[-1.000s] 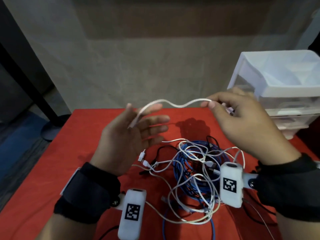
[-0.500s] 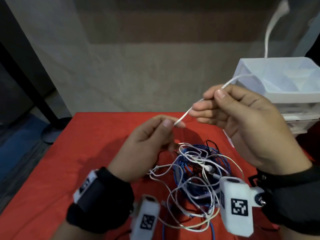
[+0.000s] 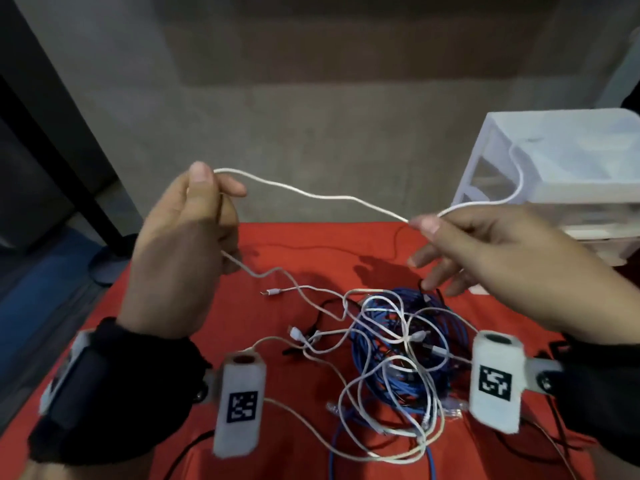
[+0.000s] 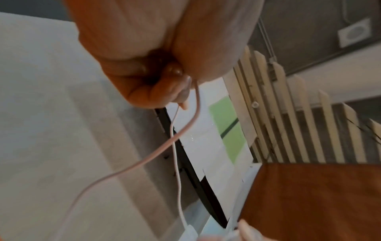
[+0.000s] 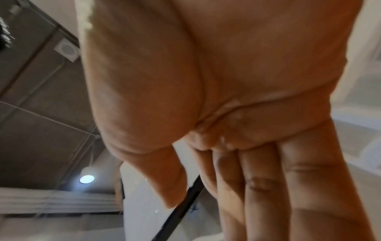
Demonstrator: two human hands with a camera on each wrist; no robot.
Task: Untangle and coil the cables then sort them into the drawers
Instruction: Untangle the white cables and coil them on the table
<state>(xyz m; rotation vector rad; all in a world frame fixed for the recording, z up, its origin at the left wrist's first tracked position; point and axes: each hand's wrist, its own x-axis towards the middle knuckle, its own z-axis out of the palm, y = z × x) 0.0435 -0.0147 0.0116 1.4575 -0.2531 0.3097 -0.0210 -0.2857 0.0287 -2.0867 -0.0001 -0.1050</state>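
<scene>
White cable is up in the air between both hands, above the worktop, well clear of the pile. The held span runs roughly left-right, sagging a little, left end higher. Past the right hand it loops up and back in front of the drawer unit; I can't tell whether it touches it. Below the left hand a tail drops back down toward the tangle, where a white plug lies on the red cloth.

Left hand: fingers curled, thumb and forefinger pinching the cable at the top; the left wrist view confirms the cable leaving the closed fingers. Right hand: thumb and forefinger pinch the cable at the fingertips, other fingers spread loose and straight. The right wrist view shows only palm and straight fingers; the pinch is hidden there.

My read: the span is stretched taut-ish so one strand can be separated and measured out for a first coil loop. It's held high so it doesn't re-snag.

The tangle on the worktop is a blue cable bundle with white and black leads woven through it. Nothing coiled yet, so the task is at an early stage.
</scene>
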